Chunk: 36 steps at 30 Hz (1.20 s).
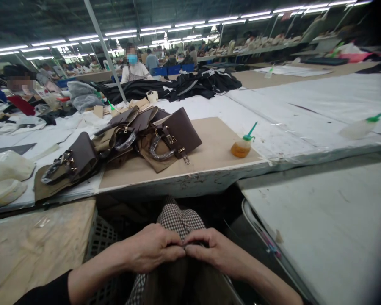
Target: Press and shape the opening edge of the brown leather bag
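Note:
My left hand (152,248) and my right hand (211,250) meet over my lap, their thumbs and fingertips nearly touching. Both pinch the top edge of a dark brown piece (184,281) that hangs down toward me; its colour resembles the bags on the table, but its full shape is cut off. Checkered cloth (179,218) covers my lap behind it. Beyond my hands, several dark brown handbags (186,131) with plastic-wrapped handles and metal clasps lie in a heap.
A squeeze bottle of amber liquid (241,147) stands on brown board (209,127); a paler bottle (360,127) is farther right. White containers (6,192) sit at left. Side tables (330,212) flank me, with a plastic crate (103,237) low at left. A masked person (135,70) is across the table.

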Each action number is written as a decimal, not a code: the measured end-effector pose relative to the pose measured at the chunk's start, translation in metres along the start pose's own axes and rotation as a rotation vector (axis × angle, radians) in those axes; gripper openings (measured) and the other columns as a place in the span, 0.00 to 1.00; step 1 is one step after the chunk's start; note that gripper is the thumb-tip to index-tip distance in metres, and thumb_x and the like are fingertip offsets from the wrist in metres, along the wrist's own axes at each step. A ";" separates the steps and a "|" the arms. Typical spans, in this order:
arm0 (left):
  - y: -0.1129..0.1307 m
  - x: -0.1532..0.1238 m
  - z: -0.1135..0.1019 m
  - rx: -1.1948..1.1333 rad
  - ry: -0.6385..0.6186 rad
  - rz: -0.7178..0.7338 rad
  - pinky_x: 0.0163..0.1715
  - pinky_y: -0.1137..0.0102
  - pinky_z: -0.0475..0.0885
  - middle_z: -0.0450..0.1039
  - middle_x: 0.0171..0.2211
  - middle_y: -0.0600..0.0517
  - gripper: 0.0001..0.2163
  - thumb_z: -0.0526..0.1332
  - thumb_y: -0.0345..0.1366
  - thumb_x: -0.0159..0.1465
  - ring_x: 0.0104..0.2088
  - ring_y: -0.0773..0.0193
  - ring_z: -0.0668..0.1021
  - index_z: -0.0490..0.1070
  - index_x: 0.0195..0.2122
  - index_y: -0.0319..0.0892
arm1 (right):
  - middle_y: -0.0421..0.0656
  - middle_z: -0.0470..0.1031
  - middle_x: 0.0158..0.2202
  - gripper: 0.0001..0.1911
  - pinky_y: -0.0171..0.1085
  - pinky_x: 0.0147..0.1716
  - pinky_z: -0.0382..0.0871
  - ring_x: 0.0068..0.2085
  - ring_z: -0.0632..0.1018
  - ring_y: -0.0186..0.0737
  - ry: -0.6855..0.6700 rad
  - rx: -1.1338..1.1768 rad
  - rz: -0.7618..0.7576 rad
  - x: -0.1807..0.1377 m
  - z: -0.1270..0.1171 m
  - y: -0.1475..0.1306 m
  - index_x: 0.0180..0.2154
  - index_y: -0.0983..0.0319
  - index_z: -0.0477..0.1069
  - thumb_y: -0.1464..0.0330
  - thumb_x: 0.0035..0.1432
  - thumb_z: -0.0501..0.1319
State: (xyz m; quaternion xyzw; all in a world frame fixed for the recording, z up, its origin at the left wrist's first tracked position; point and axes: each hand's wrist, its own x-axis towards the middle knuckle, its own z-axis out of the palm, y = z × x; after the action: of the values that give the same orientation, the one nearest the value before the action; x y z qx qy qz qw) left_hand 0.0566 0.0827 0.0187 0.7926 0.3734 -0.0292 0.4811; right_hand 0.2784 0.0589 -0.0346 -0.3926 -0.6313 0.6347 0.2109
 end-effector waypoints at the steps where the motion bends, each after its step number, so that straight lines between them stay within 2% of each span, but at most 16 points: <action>1: 0.001 0.000 0.000 0.004 -0.002 -0.001 0.24 0.75 0.54 0.58 0.21 0.59 0.13 0.55 0.41 0.68 0.23 0.70 0.63 0.69 0.27 0.42 | 0.39 0.80 0.34 0.12 0.36 0.38 0.65 0.37 0.75 0.42 0.010 -0.005 0.007 0.000 0.002 0.001 0.39 0.59 0.82 0.64 0.61 0.61; 6: 0.002 0.000 0.006 -0.004 0.052 -0.057 0.22 0.74 0.52 0.51 0.19 0.59 0.15 0.56 0.37 0.64 0.22 0.71 0.58 0.58 0.21 0.42 | 0.38 0.78 0.29 0.11 0.34 0.31 0.62 0.32 0.73 0.38 0.101 -0.024 -0.009 -0.001 0.016 0.006 0.36 0.61 0.82 0.65 0.61 0.61; 9: -0.001 0.000 0.011 -0.011 0.075 -0.110 0.22 0.73 0.51 0.51 0.19 0.59 0.15 0.57 0.38 0.63 0.22 0.71 0.59 0.59 0.20 0.41 | 0.39 0.79 0.30 0.12 0.34 0.32 0.64 0.32 0.74 0.38 0.121 0.016 0.005 0.000 0.020 0.010 0.36 0.62 0.82 0.64 0.61 0.61; 11: -0.004 0.001 0.014 -0.003 0.078 -0.144 0.22 0.73 0.51 0.54 0.19 0.59 0.14 0.56 0.39 0.63 0.23 0.70 0.60 0.63 0.21 0.41 | 0.40 0.81 0.32 0.12 0.35 0.35 0.67 0.33 0.75 0.39 0.066 0.073 0.025 0.001 0.017 0.011 0.39 0.62 0.82 0.65 0.60 0.61; 13: -0.006 0.003 0.015 0.015 0.068 -0.163 0.23 0.74 0.53 0.58 0.20 0.58 0.14 0.56 0.41 0.64 0.24 0.69 0.63 0.68 0.23 0.41 | 0.40 0.82 0.36 0.15 0.37 0.39 0.69 0.36 0.77 0.41 -0.036 0.142 0.051 -0.002 0.010 0.009 0.45 0.61 0.81 0.66 0.61 0.59; 16: -0.005 0.003 0.014 0.053 0.050 -0.170 0.24 0.74 0.54 0.62 0.22 0.57 0.14 0.55 0.43 0.65 0.26 0.67 0.66 0.70 0.25 0.42 | 0.41 0.80 0.47 0.22 0.41 0.49 0.69 0.47 0.78 0.45 -0.137 0.145 0.097 -0.015 -0.002 -0.003 0.55 0.59 0.74 0.69 0.61 0.56; 19: -0.005 0.003 0.012 0.104 0.071 -0.174 0.24 0.73 0.54 0.63 0.22 0.56 0.16 0.53 0.44 0.66 0.25 0.66 0.66 0.69 0.24 0.42 | 0.42 0.74 0.58 0.33 0.42 0.57 0.64 0.57 0.73 0.46 -0.080 0.095 0.150 -0.041 -0.005 -0.022 0.64 0.56 0.62 0.74 0.56 0.57; 21: -0.005 0.003 0.012 0.130 0.085 -0.178 0.24 0.73 0.54 0.64 0.22 0.56 0.16 0.53 0.44 0.66 0.25 0.66 0.66 0.68 0.24 0.42 | 0.42 0.71 0.61 0.37 0.42 0.58 0.64 0.58 0.72 0.46 -0.033 0.106 0.190 -0.062 -0.001 -0.034 0.66 0.54 0.58 0.75 0.55 0.58; 23: -0.005 0.003 0.012 0.139 0.088 -0.181 0.24 0.73 0.55 0.65 0.22 0.56 0.16 0.54 0.44 0.65 0.25 0.66 0.67 0.69 0.24 0.43 | 0.43 0.74 0.58 0.33 0.43 0.55 0.66 0.55 0.75 0.49 0.048 0.021 0.243 -0.081 0.007 -0.042 0.64 0.53 0.61 0.72 0.57 0.59; 26: -0.001 0.004 0.014 0.145 0.091 -0.195 0.25 0.73 0.56 0.68 0.23 0.56 0.14 0.55 0.44 0.64 0.26 0.64 0.70 0.73 0.26 0.44 | 0.47 0.80 0.49 0.23 0.47 0.49 0.69 0.50 0.78 0.55 0.207 -0.253 0.309 -0.105 0.020 -0.043 0.57 0.52 0.71 0.66 0.60 0.60; 28: 0.002 0.004 0.014 0.135 0.102 -0.195 0.27 0.73 0.58 0.71 0.25 0.56 0.12 0.55 0.44 0.64 0.28 0.63 0.72 0.77 0.34 0.47 | 0.48 0.81 0.46 0.20 0.50 0.47 0.69 0.48 0.79 0.58 0.270 -0.377 0.321 -0.116 0.028 -0.037 0.54 0.52 0.74 0.62 0.61 0.60; 31: 0.003 0.004 0.014 0.075 0.082 -0.177 0.29 0.73 0.61 0.76 0.30 0.55 0.12 0.59 0.45 0.62 0.31 0.61 0.75 0.77 0.44 0.52 | 0.49 0.81 0.44 0.16 0.49 0.45 0.69 0.46 0.79 0.57 0.323 -0.459 0.328 -0.122 0.035 -0.025 0.50 0.54 0.75 0.58 0.63 0.57; 33: 0.001 0.004 0.015 0.034 0.042 -0.169 0.29 0.73 0.61 0.77 0.31 0.55 0.12 0.60 0.46 0.61 0.34 0.60 0.77 0.78 0.42 0.50 | 0.47 0.80 0.41 0.16 0.46 0.42 0.70 0.42 0.79 0.53 0.332 -0.469 0.318 -0.122 0.038 -0.018 0.44 0.56 0.75 0.57 0.66 0.53; 36: -0.004 0.005 0.016 0.025 0.012 -0.163 0.27 0.74 0.61 0.75 0.28 0.55 0.13 0.59 0.47 0.62 0.32 0.60 0.76 0.77 0.32 0.45 | 0.46 0.78 0.37 0.20 0.42 0.39 0.70 0.39 0.78 0.48 0.378 -0.454 0.279 -0.119 0.043 -0.007 0.39 0.56 0.74 0.56 0.70 0.47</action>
State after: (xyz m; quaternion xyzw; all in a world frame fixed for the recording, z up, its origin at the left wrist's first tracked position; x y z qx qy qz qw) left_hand 0.0622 0.0742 0.0051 0.7656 0.4392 -0.0681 0.4651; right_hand 0.3156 -0.0586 -0.0044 -0.6233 -0.6465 0.4161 0.1425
